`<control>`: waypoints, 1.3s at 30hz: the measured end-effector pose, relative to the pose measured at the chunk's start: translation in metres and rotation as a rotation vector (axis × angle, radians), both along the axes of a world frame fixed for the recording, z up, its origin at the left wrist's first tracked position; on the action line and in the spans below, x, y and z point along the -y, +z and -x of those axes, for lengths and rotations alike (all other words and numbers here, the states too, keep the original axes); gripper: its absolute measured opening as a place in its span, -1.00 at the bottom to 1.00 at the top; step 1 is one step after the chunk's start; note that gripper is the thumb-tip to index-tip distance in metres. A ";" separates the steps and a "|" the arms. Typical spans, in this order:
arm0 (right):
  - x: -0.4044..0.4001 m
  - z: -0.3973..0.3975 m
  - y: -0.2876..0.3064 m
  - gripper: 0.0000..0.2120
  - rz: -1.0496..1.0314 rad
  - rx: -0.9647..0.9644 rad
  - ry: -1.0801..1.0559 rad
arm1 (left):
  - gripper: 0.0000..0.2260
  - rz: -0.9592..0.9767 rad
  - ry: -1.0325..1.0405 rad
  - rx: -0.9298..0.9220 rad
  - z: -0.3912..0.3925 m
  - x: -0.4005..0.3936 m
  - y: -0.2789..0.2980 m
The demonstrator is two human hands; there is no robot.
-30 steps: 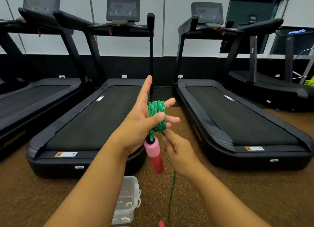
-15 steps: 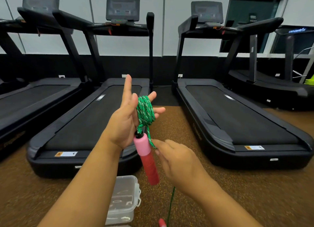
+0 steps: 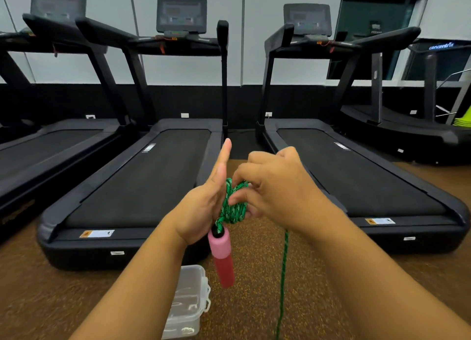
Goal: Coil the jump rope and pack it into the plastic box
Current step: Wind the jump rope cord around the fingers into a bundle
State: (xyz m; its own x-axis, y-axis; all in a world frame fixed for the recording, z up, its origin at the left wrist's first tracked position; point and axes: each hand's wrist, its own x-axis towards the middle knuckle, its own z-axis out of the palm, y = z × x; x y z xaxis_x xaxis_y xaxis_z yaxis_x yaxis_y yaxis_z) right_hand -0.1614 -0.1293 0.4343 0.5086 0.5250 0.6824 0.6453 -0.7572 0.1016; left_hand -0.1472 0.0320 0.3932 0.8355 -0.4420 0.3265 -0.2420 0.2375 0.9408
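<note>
My left hand point(image 3: 204, 207) stands upright with straight fingers. A green jump rope point(image 3: 233, 209) is wound in a small coil around it. The rope's pink and red handle point(image 3: 221, 258) hangs below the palm. My right hand point(image 3: 275, 187) is just right of the coil, pinching the rope and touching the windings. A loose green strand point(image 3: 283, 276) drops from under that hand toward the floor. The clear plastic box point(image 3: 188, 301) stands on the floor beneath my left forearm, with its lid on as far as I can tell.
Black treadmills stand side by side ahead, one behind my left hand point(image 3: 142, 181) and one at the right point(image 3: 356, 181). Brown speckled gym flooring point(image 3: 331, 288) lies under my arms. Yellow-green cones point(image 3: 465, 120) sit at the far right edge.
My right hand has risen from below the handle up to the coil, bringing the rope with it. The left hand has turned more edge-on.
</note>
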 end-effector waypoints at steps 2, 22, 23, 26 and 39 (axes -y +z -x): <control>0.003 -0.009 0.007 -0.87 -0.048 -0.097 0.032 | -0.59 0.011 -0.064 -0.022 0.004 0.002 0.002; 0.004 -0.032 -0.056 -0.71 -0.666 -0.772 0.244 | -0.18 0.163 -0.222 0.152 0.010 -0.005 0.028; 0.001 -0.031 -0.061 -0.66 -0.658 -0.762 0.239 | -0.14 0.135 -0.169 0.182 0.008 -0.005 0.028; -0.004 -0.030 -0.073 -0.62 -0.646 -0.752 0.220 | -0.10 0.039 -0.076 0.245 0.004 -0.007 0.026; -0.006 -0.031 -0.080 -0.66 -0.481 -0.716 0.092 | -0.10 -0.218 0.170 0.291 -0.007 0.003 0.026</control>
